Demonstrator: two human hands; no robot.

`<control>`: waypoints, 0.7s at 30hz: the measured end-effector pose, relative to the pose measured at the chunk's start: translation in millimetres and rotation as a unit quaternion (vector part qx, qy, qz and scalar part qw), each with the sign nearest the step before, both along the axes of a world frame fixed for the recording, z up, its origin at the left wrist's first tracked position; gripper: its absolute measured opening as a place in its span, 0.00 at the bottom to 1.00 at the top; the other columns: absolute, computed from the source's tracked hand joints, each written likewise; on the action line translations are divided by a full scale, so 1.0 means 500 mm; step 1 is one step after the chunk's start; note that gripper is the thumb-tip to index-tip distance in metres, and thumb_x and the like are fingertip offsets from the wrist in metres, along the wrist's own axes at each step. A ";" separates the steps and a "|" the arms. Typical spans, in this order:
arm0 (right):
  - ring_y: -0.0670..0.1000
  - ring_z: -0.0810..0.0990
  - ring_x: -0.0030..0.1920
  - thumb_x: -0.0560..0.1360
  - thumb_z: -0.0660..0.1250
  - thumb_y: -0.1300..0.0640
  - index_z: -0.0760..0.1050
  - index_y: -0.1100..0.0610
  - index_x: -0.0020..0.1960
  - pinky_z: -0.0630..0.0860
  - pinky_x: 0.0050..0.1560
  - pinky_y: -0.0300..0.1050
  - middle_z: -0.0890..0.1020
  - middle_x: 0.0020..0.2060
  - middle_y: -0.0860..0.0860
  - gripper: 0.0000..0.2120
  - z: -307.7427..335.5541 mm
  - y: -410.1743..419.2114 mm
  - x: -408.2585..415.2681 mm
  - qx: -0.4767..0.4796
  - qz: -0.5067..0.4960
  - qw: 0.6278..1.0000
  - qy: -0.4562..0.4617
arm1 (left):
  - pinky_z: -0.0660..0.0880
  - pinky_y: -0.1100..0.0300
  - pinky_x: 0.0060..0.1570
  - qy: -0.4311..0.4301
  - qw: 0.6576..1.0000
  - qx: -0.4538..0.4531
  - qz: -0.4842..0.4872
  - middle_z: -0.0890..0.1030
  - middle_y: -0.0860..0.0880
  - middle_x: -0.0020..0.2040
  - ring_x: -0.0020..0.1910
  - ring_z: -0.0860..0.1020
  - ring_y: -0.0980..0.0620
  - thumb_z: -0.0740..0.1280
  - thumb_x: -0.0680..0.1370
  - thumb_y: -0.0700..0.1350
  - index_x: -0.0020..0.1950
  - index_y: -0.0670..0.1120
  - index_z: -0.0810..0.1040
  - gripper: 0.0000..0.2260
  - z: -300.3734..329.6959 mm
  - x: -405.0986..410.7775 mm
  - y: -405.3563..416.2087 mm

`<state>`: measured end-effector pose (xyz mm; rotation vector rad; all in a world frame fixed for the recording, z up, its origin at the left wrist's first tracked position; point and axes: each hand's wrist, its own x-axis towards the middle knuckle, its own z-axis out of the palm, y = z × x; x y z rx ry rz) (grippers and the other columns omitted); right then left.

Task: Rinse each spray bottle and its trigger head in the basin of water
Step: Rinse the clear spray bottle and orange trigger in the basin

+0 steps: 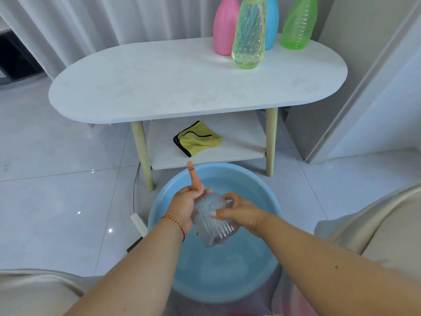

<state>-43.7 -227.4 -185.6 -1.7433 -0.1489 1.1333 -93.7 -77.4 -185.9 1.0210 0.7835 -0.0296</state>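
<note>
No readable text, labels, brands, numbers or signs anywhere in the head view. The four bottles on the table, pink, yellow-green, blue and green, show bare plastic. The clear ribbed bottle, blue basin and yellow cloth carry no markings.

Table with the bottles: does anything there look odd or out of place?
Nothing is spilled or fallen. The four bottles stand upright, crowded at the right end of the table; no trigger heads are visible on them.
</note>
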 end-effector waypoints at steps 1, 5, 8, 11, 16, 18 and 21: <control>0.51 0.80 0.50 0.58 0.74 0.44 0.68 0.52 0.61 0.76 0.51 0.46 0.78 0.53 0.52 0.35 0.000 0.002 -0.003 -0.014 0.014 1.000 -0.015 | 0.76 0.47 0.54 0.004 1.000 -0.006 -0.003 0.82 0.44 0.45 0.45 0.80 0.45 0.65 0.77 0.40 0.44 0.43 0.75 0.03 -0.005 -0.001 0.001; 0.53 0.81 0.50 0.60 0.72 0.50 0.70 0.53 0.57 0.78 0.50 0.50 0.80 0.50 0.53 0.27 -0.021 0.010 -0.019 0.023 0.012 0.995 0.094 | 0.76 0.46 0.55 0.015 1.000 -0.026 0.008 0.80 0.42 0.48 0.51 0.79 0.43 0.65 0.77 0.39 0.46 0.43 0.76 0.01 -0.021 0.000 0.002; 0.54 0.80 0.54 0.58 0.74 0.52 0.66 0.55 0.64 0.80 0.54 0.54 0.78 0.54 0.53 0.36 -0.038 0.010 -0.015 -0.061 0.051 0.997 0.015 | 0.76 0.50 0.52 0.032 0.999 0.021 0.006 0.80 0.43 0.46 0.52 0.79 0.46 0.64 0.78 0.40 0.46 0.44 0.75 0.02 -0.036 -0.002 0.000; 0.51 0.76 0.57 0.62 0.78 0.51 0.60 0.55 0.71 0.76 0.54 0.45 0.73 0.57 0.49 0.43 -0.072 -0.005 -0.010 -0.168 0.124 0.973 -0.096 | 0.71 0.53 0.53 0.069 0.994 0.082 0.014 0.82 0.48 0.48 0.52 0.78 0.52 0.65 0.78 0.46 0.48 0.50 0.75 0.01 -0.055 -0.001 0.009; 0.54 0.75 0.59 0.61 0.79 0.47 0.64 0.58 0.67 0.74 0.55 0.44 0.72 0.61 0.53 0.42 -0.125 -0.049 -0.011 -0.313 0.219 0.904 -0.192 | 0.73 0.53 0.56 0.109 0.982 0.131 0.075 0.82 0.51 0.49 0.56 0.77 0.52 0.65 0.78 0.47 0.45 0.51 0.75 0.02 -0.080 -0.002 0.056; 0.54 0.76 0.59 0.60 0.79 0.46 0.65 0.58 0.65 0.73 0.54 0.44 0.72 0.60 0.53 0.40 -0.138 -0.053 -0.008 -0.335 0.209 0.897 -0.197 | 0.75 0.52 0.56 0.115 0.978 0.127 0.119 0.81 0.49 0.51 0.57 0.77 0.50 0.67 0.77 0.45 0.45 0.50 0.76 0.02 -0.090 -0.002 0.064; 0.54 0.75 0.60 0.61 0.78 0.45 0.65 0.59 0.64 0.73 0.53 0.44 0.73 0.60 0.54 0.39 -0.153 -0.054 -0.002 -0.351 0.181 0.899 -0.188 | 0.75 0.56 0.49 0.108 0.971 0.125 0.173 0.80 0.48 0.51 0.52 0.77 0.51 0.70 0.74 0.44 0.45 0.50 0.76 0.04 -0.097 -0.004 0.065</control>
